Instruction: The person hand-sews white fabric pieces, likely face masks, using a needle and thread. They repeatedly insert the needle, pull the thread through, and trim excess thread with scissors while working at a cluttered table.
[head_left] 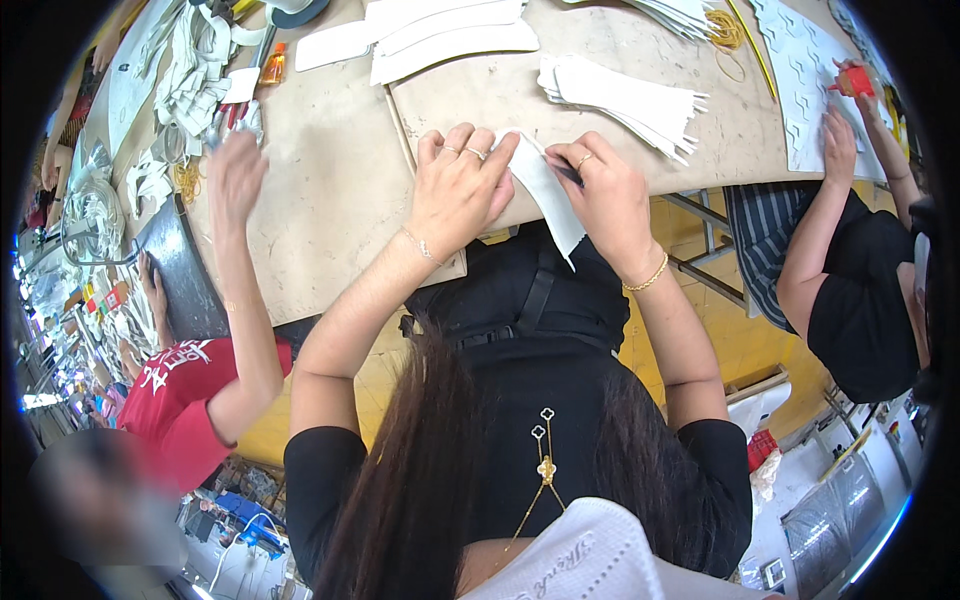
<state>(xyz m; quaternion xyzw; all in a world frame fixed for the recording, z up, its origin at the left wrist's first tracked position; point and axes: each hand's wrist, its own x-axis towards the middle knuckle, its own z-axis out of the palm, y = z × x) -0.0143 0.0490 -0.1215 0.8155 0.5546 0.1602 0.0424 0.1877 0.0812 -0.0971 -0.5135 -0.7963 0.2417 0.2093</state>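
Note:
A narrow white cut piece (545,185), curved and pointed at its lower end, hangs over the table's front edge between my hands. With fingers bent, my left hand (462,188) pinches the upper left end of this piece. My right hand (612,200) is closed around a small dark tool (565,170) at the piece's right edge. Most of the tool is hidden by the fingers, so its exact kind does not show. Beyond my right hand lies a fanned stack of white cut pieces (620,98) with notched ends.
More white pieces (455,50) lie at the table's far side, near an orange bottle (273,62). A co-worker in a red shirt (190,400) reaches in from the left; another in black (865,330) works at a patterned white sheet (800,90). Yellow cord (724,30) lies at far right.

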